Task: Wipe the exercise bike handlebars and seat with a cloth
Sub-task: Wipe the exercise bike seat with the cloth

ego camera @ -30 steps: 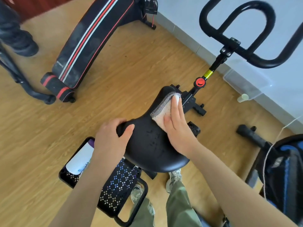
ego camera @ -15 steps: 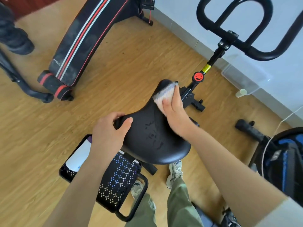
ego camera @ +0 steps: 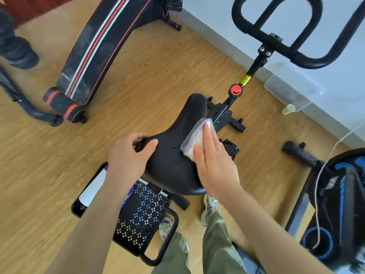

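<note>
Left hand (ego camera: 128, 157) curls around the seat (ego camera: 173, 155) edge, gripping it; right hand (ego camera: 213, 161) presses the cloth (ego camera: 194, 139) flat-fingered.

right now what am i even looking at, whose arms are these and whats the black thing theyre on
This is one picture from a camera worn on a person's head, looking down, so the two bare arms are that person's own. The black saddle shape is an exercise bike seat. The bike's handlebars are at the top right. The left hand grips the seat's edge, probably to steady it. The right hand presses a folded cloth flat against the seat's right side to wipe it. Underneath is a wooden floor.
</note>
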